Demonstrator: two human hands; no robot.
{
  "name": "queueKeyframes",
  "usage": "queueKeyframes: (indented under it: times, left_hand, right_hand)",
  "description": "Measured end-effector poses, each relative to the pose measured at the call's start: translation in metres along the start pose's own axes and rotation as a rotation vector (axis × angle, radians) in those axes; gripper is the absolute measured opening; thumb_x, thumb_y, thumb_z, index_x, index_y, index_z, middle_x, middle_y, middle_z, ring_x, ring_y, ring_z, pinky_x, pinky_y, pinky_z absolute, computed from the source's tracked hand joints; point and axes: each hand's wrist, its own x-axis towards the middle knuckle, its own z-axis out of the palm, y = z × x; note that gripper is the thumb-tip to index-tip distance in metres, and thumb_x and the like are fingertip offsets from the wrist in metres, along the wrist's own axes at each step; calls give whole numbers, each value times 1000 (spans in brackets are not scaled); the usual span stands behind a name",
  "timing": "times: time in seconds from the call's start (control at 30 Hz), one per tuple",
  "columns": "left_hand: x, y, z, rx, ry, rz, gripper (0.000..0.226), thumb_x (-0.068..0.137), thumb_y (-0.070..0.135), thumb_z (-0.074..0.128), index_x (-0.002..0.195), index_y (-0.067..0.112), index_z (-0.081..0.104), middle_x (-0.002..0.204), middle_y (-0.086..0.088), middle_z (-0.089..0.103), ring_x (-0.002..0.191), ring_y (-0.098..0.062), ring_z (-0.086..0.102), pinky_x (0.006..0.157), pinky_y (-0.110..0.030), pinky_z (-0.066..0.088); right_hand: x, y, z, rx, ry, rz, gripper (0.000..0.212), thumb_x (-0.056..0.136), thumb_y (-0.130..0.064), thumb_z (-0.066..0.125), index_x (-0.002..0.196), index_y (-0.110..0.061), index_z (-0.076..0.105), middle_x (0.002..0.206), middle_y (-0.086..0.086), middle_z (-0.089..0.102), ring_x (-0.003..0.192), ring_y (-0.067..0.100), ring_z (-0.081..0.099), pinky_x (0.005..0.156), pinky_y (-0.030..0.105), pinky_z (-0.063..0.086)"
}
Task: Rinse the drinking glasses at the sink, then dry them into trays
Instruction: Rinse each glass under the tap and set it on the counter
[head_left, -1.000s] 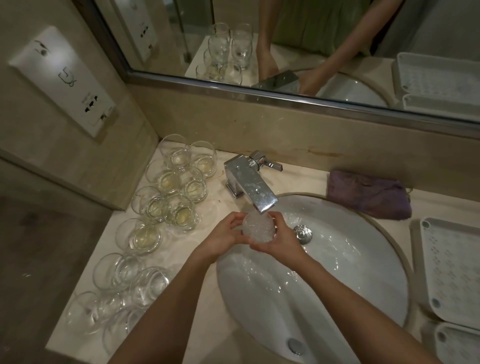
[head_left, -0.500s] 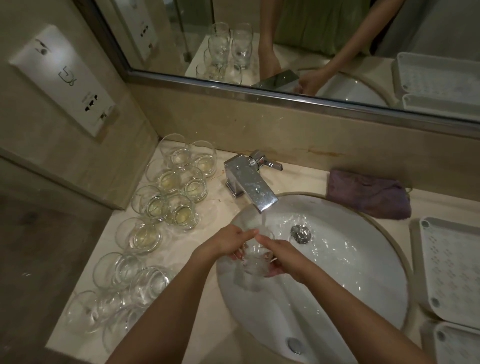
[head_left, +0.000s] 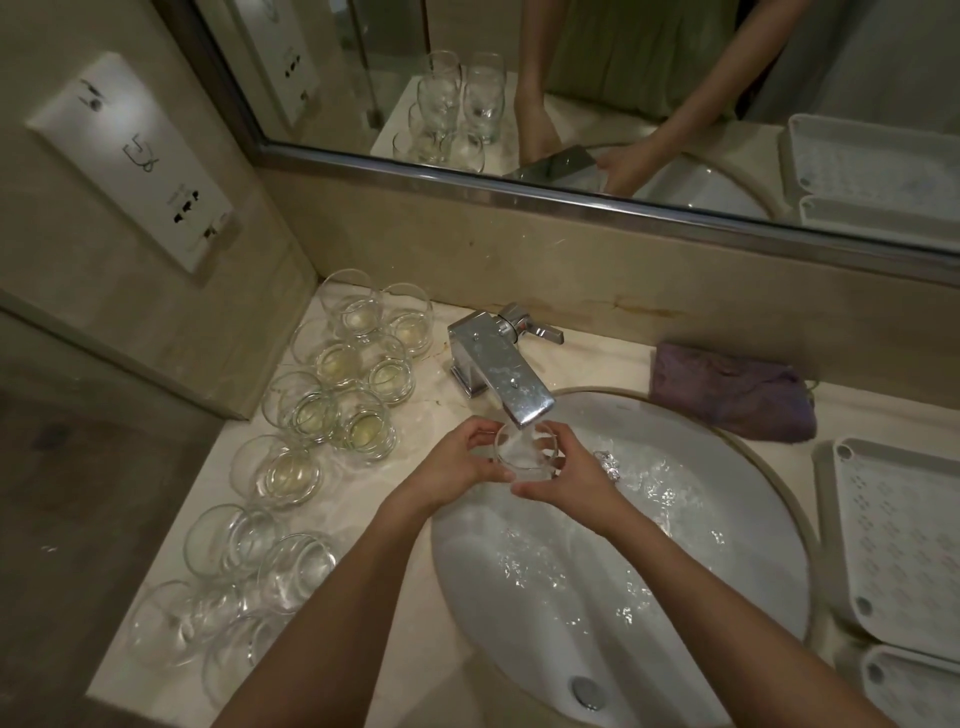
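Note:
A clear drinking glass (head_left: 527, 451) sits upright under the chrome faucet (head_left: 501, 378), and water runs into it. My left hand (head_left: 457, 462) grips its left side. My right hand (head_left: 569, 473) grips its right side and bottom. Both hands are over the back left of the white sink (head_left: 727, 545), which is wet. Several more glasses (head_left: 332, 395) stand on the counter left of the sink, some holding yellowish liquid. White perforated trays (head_left: 898, 540) lie right of the sink.
A folded purple cloth (head_left: 732, 392) lies on the counter behind the sink. A second tray (head_left: 914, 686) sits at the near right. A mirror (head_left: 623, 104) runs along the back wall. A wall outlet panel (head_left: 130, 156) is on the left wall.
The glass was lowered and tipped in the basin half a second ago; both hands have since raised it back upright under the running faucet.

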Motion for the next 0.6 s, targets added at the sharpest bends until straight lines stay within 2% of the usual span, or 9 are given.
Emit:
queueKeyframes:
  times: [0.1,0.17,0.27,0.37,0.5,0.6]
  left_hand:
    - [0,-3,-6,48,-35,-95,44,79,6,75,114,21,54,110,-1,61,92,-9,60,74,-23,47]
    - [-4,-5,-8,31,-33,-106,46,78,10,77,116,25,55,108,3,60,89,-7,60,73,-23,47]
    - [-5,-8,-3,-33,-30,-30,58,74,-2,77,122,19,52,118,0,58,95,-7,61,77,-21,51]
    - [-3,-5,-4,-12,-76,3,60,75,-12,71,123,17,49,129,-6,54,103,-15,62,89,-26,52]
    - [-2,0,-17,36,-74,12,59,75,-8,73,123,21,52,123,-1,59,120,-16,55,95,-24,49]
    - [-5,1,-9,42,-102,28,60,79,-6,70,127,24,51,124,6,58,106,-2,62,95,-24,49]
  right_hand:
    - [4,-4,-4,-107,-78,87,73,67,-27,87,127,-27,46,109,-1,56,93,13,58,73,19,46]
    - [4,-5,-4,-122,-101,96,68,65,-29,88,121,-28,48,106,0,57,87,10,58,72,19,46]
    - [1,-2,2,-88,-12,1,73,63,-21,89,122,-25,45,107,-4,57,90,4,56,70,11,46]
    - [-4,2,15,-20,104,-44,80,62,-23,90,127,-20,44,114,-4,56,100,5,55,78,14,46]
    - [-1,0,21,3,92,-58,74,63,-16,89,126,-23,49,102,-11,58,84,-7,54,67,5,42]
    - [2,5,17,0,115,-33,78,62,-22,89,128,-25,48,104,-10,56,92,1,55,80,19,48]
